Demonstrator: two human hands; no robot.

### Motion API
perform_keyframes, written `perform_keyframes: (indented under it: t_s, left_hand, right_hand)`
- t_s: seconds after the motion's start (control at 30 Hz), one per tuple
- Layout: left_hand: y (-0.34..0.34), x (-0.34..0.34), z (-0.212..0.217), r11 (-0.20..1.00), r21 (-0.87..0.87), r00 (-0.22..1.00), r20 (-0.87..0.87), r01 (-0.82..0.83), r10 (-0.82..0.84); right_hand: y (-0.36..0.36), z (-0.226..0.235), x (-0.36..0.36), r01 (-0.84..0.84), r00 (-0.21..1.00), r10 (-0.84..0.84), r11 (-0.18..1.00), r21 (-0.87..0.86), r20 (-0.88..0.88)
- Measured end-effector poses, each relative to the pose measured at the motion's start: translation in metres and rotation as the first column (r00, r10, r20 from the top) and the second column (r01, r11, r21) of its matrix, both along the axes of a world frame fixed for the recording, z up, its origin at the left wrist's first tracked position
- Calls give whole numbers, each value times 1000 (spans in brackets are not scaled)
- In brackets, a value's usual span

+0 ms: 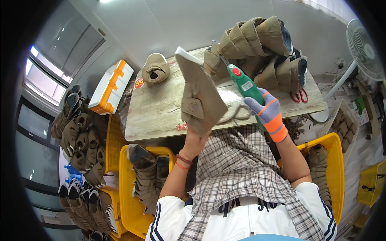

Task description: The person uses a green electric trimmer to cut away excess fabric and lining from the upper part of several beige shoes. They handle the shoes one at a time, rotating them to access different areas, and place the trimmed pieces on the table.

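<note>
Gripping a tan suede shoe in our left hand, our gloved right hand clutches a green tool beside it; stacked shoes crowd the table behind.

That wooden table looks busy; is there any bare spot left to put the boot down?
Yes. The table is bare between the single tan boot at its far left and the held boot, down to the near edge. A smaller patch lies right of the green tool, before the red scissors. The far right is crowded with the boot stack.
</note>
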State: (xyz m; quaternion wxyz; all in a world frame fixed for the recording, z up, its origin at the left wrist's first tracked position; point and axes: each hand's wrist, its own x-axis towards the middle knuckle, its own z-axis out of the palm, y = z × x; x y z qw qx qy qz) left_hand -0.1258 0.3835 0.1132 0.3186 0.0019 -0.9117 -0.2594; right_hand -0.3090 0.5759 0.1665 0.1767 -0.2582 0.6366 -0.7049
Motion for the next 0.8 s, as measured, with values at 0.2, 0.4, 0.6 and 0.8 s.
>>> perform_keyframes:
  t_s: [0.2,0.4,0.6,0.8]
  left_hand:
    - [-80,-28,-4,976,186,992,-42,-111,121]
    - [-181,-115,4,723,-447,827,-71,-526,557]
    - [-138,-227,-35,774,606,957,-69,-185,283]
    - [-125,-340,-16,356,933,957,-138,40,253]
  right_hand:
    - [24,-27,-2,99,992,-80,971,219,-98]
    - [39,-46,0,132,991,-126,934,331,-37]
    - [50,-65,-16,212,977,-212,932,294,-33]
    - [62,-72,-18,259,966,-247,920,294,-78]
